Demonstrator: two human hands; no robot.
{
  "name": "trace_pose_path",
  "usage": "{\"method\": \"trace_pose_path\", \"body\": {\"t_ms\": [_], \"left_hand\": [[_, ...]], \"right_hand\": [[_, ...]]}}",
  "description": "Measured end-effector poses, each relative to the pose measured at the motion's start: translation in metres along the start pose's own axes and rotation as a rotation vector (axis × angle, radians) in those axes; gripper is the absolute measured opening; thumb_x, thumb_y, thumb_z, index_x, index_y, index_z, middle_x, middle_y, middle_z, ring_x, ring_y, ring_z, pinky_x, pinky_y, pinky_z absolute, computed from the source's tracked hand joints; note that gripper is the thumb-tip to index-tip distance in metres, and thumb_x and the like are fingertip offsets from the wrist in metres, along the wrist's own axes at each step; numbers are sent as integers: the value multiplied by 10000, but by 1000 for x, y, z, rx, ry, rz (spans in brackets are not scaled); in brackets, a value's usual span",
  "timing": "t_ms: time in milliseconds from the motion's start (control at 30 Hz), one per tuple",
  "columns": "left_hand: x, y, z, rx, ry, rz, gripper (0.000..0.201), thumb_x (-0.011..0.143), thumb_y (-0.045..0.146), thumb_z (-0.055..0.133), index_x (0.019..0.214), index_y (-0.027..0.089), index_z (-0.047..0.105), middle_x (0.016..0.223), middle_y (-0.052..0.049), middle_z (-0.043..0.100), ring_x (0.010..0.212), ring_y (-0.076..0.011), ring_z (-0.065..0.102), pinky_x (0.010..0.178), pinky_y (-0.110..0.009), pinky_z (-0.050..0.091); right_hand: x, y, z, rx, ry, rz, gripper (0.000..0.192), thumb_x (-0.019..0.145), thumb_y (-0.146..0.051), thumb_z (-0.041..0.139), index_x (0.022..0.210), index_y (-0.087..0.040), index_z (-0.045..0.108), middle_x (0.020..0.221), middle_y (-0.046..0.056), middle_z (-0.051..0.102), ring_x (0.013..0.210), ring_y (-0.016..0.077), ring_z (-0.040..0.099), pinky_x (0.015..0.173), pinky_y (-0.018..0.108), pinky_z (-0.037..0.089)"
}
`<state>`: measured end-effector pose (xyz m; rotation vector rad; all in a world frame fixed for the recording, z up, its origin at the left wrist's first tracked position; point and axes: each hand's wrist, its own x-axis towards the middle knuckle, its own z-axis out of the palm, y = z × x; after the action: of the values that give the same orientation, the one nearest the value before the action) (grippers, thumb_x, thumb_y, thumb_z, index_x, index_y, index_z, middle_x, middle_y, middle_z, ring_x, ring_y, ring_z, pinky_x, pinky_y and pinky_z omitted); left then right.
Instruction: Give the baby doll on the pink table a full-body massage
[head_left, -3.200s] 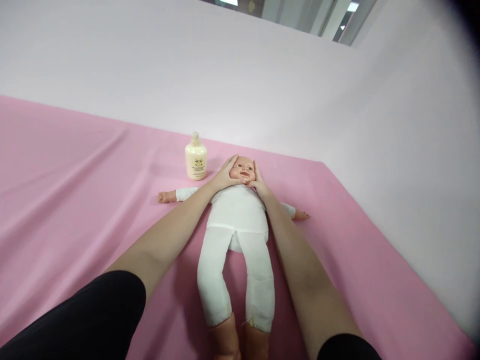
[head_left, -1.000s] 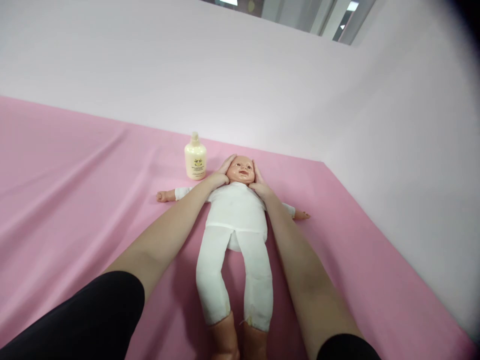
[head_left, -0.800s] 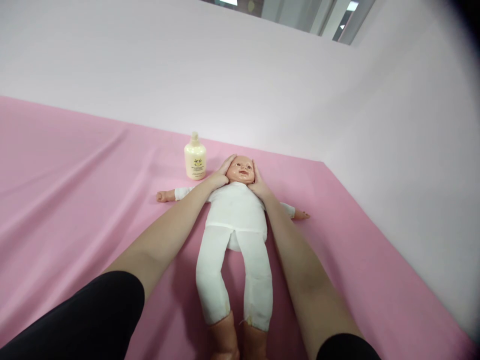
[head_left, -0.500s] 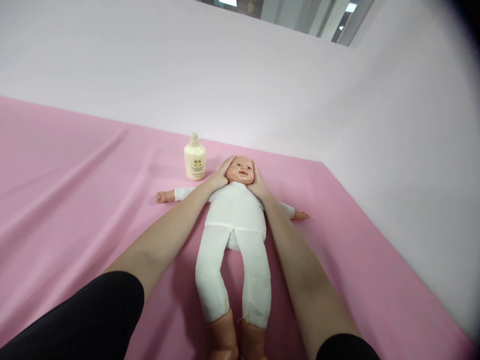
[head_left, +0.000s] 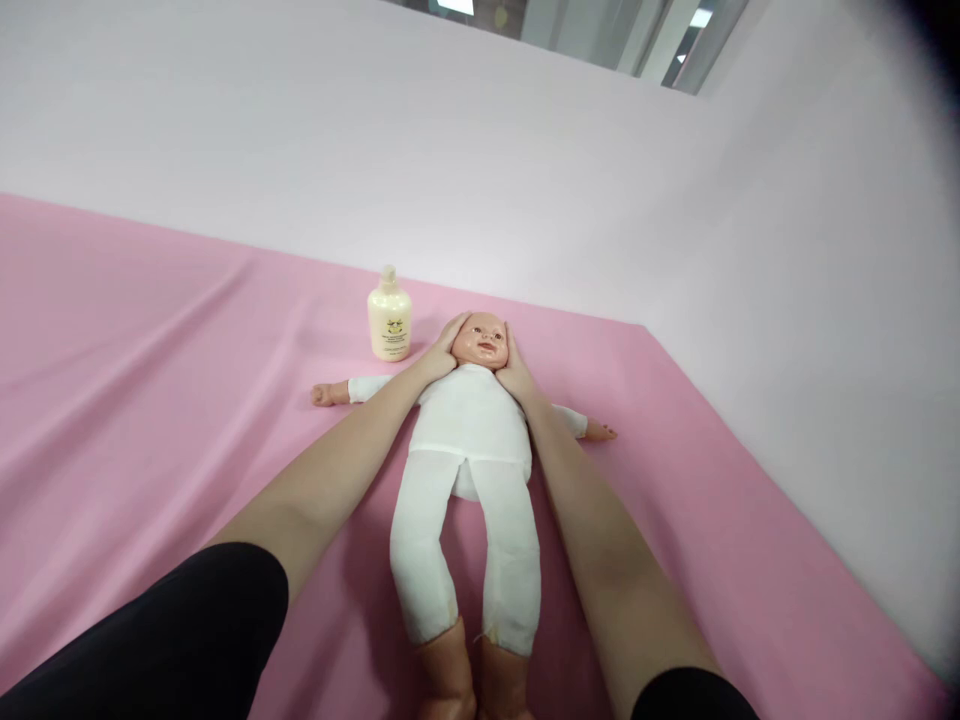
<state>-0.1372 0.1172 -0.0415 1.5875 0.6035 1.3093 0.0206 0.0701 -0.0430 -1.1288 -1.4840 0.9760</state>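
A baby doll (head_left: 472, 420) with a white cloth body lies on its back, head away from me and feet toward me. Its arms stretch out to both sides. Against the left side of the doll's head rests my left hand (head_left: 444, 348), fingers reaching up along it. My right hand (head_left: 517, 364) presses flat on the head's other side. Between them the two palms cup the head, and parts of the fingers are hidden behind it. A pale yellow pump bottle (head_left: 390, 318) stands upright just left of my left hand, not touched.
Pink cloth (head_left: 150, 360) with long creases covers the surface under the doll. White walls (head_left: 315, 150) rise at the back and along the right side. A window strip (head_left: 585, 35) shows at the top.
Almost nothing differs. Both hands stay on the doll's head, and the doll's legs and right-hand arm have shifted very slightly left in view.
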Motion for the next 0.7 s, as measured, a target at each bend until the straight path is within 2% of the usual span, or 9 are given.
{"method": "trace_pose_path", "body": {"t_ms": [200,300,400,533,700], "left_hand": [[-9,-2,-19,61,-79,23,902,535,38,546,1401,242,395,1499,-20,305,1419,-293,185,1182,-407,171],[-11,-1,-24,86,-129,14,981,494,41,492,1441,229,317,1522,-26,254,1415,-298,191,1170,-415,202],[-10,-1,-26,89,-158,-5,1009,488,55,480,1462,207,267,1532,-40,227,1406,-313,210,1150,-426,249],[-8,-4,-26,101,-150,0,1006,489,61,471,1461,231,272,1532,-23,234,1404,-319,214,1145,-441,255],[-8,-13,-21,109,-91,68,962,505,45,494,1436,208,316,1517,-47,268,1412,-288,204,1175,-414,175]], "right_hand": [[1,0,0,40,-26,8,1305,535,-242,808,1487,-258,-85,1492,93,336,1328,243,414,1126,407,309],[2,3,-3,52,-37,1,1269,543,-219,776,1489,-254,-69,1515,83,289,1328,252,411,1112,407,333],[4,7,-7,64,-69,14,1184,583,-189,699,1486,-292,-59,1532,53,250,1301,269,444,1083,458,365],[3,6,-8,30,-57,13,1130,600,-166,657,1491,-287,-28,1544,25,218,1335,259,399,1116,443,321],[-3,-7,-2,4,-40,3,1214,580,-190,740,1493,-222,-60,1508,91,303,1341,254,393,1131,419,301]]}}
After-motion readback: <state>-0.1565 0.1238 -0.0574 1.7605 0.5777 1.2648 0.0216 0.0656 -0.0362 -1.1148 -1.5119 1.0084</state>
